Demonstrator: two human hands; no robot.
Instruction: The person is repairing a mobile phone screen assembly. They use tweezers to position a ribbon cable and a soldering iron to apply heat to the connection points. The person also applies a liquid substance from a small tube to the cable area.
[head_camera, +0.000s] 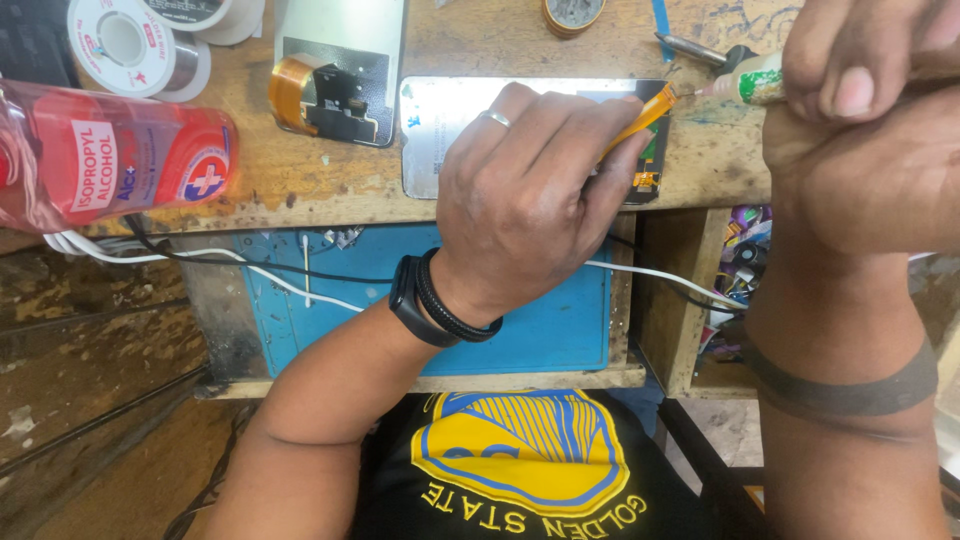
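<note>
My hands meet over a phone screen panel on the wooden bench.

My left hand (525, 195) pinches an orange tool (640, 120), its tip at the upper right corner of the screen panel (440, 130), and hides much of that panel. My right hand (860, 80) is closed around a small glue tube (750, 85), nozzle touching the tool's tip. A red alcohol bottle (110, 155) lies far left, solder spool (135, 45) above it, another phone part (335, 70) beside the panel.
</note>
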